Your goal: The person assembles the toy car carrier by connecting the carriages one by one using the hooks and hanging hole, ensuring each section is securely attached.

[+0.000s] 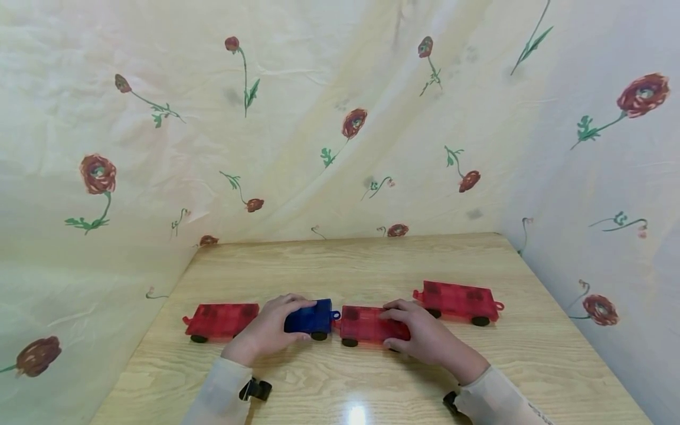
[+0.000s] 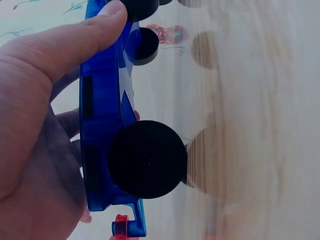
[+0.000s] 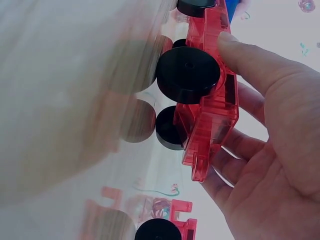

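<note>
Blue car (image 1: pixel 317 319) stands at the middle of the table (image 1: pixel 319 383), its hook through a red ring (image 2: pixel 121 227). Left hand (image 1: pixel 273 324) holds it, thumb and fingers curled. Just right, the right hand (image 1: pixel 425 333) similarly grips the middle red car (image 1: pixel 361 323). One red car (image 1: pixel 220 320) stands left; another wagon (image 1: pixel 459 301), also red, stands farther right.

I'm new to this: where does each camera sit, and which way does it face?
Head: worn on the head, facing forward and down over the table to a flowered cloth; the left hand, right hand and sleeves show.
Left wrist: worn there, facing the blue wagon that the left hand grips; that hand fills the picture's left side.
Right wrist: worn there, facing the red wagon that the right hand grips; that hand fills the right side.
Shared: head and left wrist both show the blue wagon.
</note>
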Available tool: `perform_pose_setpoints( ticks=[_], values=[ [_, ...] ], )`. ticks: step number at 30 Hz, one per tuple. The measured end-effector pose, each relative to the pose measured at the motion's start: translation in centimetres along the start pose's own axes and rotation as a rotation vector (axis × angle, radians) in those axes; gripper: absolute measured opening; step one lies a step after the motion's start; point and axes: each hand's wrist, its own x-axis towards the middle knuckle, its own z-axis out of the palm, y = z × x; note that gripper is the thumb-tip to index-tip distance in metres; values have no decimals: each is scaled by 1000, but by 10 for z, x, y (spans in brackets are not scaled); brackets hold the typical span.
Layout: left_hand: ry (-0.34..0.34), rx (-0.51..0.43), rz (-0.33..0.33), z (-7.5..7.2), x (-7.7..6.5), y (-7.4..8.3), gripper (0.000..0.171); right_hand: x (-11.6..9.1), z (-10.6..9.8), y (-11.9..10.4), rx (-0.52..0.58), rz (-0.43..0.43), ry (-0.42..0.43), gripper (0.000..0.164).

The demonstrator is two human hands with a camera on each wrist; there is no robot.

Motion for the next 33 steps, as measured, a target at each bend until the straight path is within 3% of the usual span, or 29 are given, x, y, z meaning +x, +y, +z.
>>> perform_pose_setpoints(
  ticks=[33],
  values=[
    [-41, 6, -10, -2, -3, -2, 73, -1, 1, 0, 4, 7, -3, 47]
  ],
)
